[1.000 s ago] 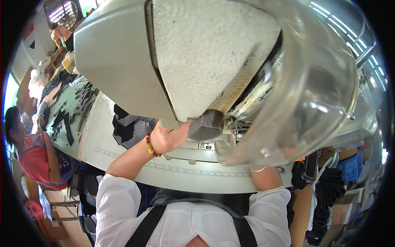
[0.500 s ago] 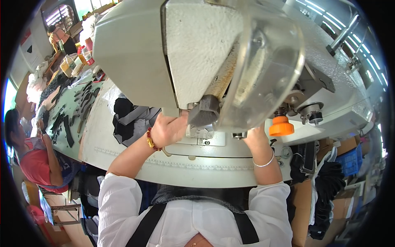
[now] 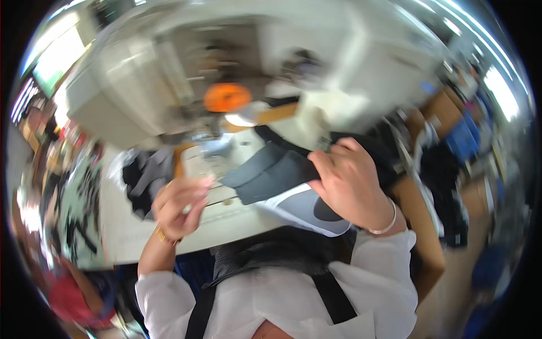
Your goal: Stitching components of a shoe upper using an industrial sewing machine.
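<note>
My right hand [image 3: 351,183] is closed on a dark grey fabric piece [image 3: 271,172], gripping its right end between thumb and fingers. The piece stretches left over the sewing machine's bed, with a seam or fold along it and a black strip [image 3: 275,137] at its upper edge. Below it hangs a white-edged grey piece [image 3: 299,206] with a dark oval. My left hand [image 3: 179,206] is just left of the cloth's free tip, its fingers bent in toward the thumb. Whatever those fingers may hold is too small or blurred to make out.
The sewing machine [image 3: 130,85], with an orange knob [image 3: 227,98], fills the upper view, blurred. Black and grey cloth pieces [image 3: 148,179] lie on the table [image 3: 127,237] at left. A person in red [image 3: 76,296] sits far left. Cardboard [image 3: 420,226] and a blue crate [image 3: 464,138] stand right.
My view has swung, shifting the machine head up and left. Both hands have come out from behind the machine; the right now holds the grey fabric in plain sight.
</note>
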`<action>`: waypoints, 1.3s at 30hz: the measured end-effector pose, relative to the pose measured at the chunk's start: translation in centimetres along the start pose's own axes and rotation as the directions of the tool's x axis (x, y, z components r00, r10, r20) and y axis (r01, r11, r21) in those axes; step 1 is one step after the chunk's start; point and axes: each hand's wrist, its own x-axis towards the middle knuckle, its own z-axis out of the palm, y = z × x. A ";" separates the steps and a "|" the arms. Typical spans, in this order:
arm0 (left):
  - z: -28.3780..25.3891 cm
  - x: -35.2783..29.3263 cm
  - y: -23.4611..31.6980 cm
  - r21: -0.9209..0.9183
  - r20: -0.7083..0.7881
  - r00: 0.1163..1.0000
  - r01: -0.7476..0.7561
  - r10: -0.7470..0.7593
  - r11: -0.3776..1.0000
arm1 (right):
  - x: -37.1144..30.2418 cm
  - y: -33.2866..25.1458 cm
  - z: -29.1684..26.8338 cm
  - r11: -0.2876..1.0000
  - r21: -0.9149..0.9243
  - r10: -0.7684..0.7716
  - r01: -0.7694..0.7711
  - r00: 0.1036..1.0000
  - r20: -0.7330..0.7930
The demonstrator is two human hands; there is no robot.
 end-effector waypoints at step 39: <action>-28.3 -23.2 21.0 0.721 -0.586 0.267 0.603 -0.765 -0.342 | -11.6 -3.4 13.0 0.657 0.731 -0.424 -0.183 0.713 0.559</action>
